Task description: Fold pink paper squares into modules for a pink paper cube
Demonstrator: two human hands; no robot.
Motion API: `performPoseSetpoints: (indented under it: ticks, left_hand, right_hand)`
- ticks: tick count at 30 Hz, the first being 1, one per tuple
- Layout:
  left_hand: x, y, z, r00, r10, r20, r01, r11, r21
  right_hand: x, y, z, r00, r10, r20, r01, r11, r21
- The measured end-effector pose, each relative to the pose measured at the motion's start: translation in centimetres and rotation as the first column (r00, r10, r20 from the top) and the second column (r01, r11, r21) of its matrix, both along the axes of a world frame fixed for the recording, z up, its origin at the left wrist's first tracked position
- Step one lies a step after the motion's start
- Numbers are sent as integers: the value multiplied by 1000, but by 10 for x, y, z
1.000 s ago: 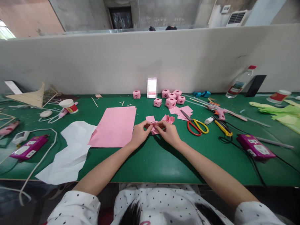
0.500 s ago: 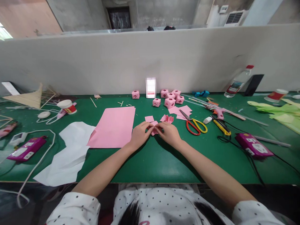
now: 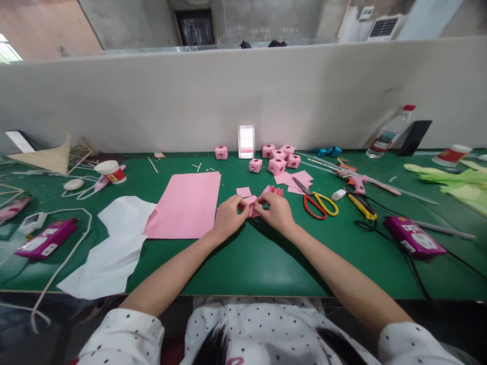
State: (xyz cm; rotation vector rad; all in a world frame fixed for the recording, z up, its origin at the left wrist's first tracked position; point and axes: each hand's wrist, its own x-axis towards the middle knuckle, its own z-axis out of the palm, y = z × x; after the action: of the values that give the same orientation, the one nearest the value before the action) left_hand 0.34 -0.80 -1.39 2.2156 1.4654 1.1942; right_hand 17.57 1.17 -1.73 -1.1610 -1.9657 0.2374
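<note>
Between my fingertips is a small folded piece of pink paper (image 3: 251,208), held just above the green table. My left hand (image 3: 229,215) pinches its left side, and my right hand (image 3: 277,212) grips the right side. Just behind them lies a flat pink paper square (image 3: 243,191). Several folded pink pieces (image 3: 274,190) stand partly hidden behind my right hand. A stack of large pink sheets (image 3: 184,206) rests to the left of my left hand. Right of my right hand lie scissors (image 3: 317,201) with one red and one yellow handle, beside loose pink squares (image 3: 302,179).
Several pink paper cubes (image 3: 277,165) sit at the back, near a propped phone (image 3: 246,142). White paper (image 3: 109,247) lies left. On the right are a glue gun (image 3: 356,183), a yellow cutter (image 3: 362,206), a purple power strip (image 3: 414,237) and a tilted bottle (image 3: 390,133).
My fingers have shifted slightly on the folded paper, and more of it shows between them. My right hand's fingers are a little more raised. The whole view has moved slightly.
</note>
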Motion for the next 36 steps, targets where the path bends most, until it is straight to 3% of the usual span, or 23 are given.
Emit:
performPoseSetpoints:
  ticks: [7,13,16,21,25,31,36]
  left_hand:
    - [-10,5,1,993,76,89,-77,997,4]
    - [-8,5,-1,996,11,85,-11,1000,-5]
    - [-6,3,-3,999,-15,35,15,1000,11]
    - [-6,2,-3,993,-68,-97,73,996,50]
    - [-6,2,-3,988,-40,-150,49,998,51]
    - [-6,7,-3,992,38,-120,-34,999,39]
    - [-16,14,-6,989,124,-79,-122,992,30]
  right_hand:
    - [15,11,-3,984,-159,-77,157,987,-22]
    - [4,3,-5,980,88,-177,-111,986,-122]
    - [0,-2,-5,982,142,-124,-158,979,-132]
    - [0,-7,-3,991,129,41,-124,987,-101]
    - [0,-8,-1,988,123,94,-115,990,-88]
    - [-1,-7,0,996,59,72,-54,996,-73]
    - [7,-1,3,997,-72,8,73,996,-53]
